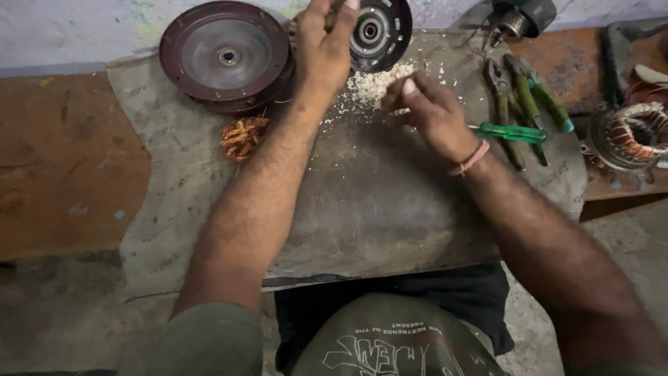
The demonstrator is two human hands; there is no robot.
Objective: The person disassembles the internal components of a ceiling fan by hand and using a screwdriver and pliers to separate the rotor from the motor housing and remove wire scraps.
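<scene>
The round motor part [379, 31] is held tilted on edge at the far side of the counter [362, 209] by the left hand [323, 52], while the right hand [431, 111], pinched narrow, is kept just near and right of it.

Maroon fan cover [224, 54]; green-handled screwdriver [511, 132]; orange copper wire clump [243, 137]; pink wristband [470, 160].

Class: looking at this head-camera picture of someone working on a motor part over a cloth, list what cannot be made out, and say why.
- Head view: the left hand covers part of the round motor part; its grip there is hidden.
- Right hand: what its fingertips pinch is blurred and too small.
- Coil winding: cut off by the right edge.
- Pliers: jaw ends lost in shadow.
- Pale scraps: material unclear.
</scene>
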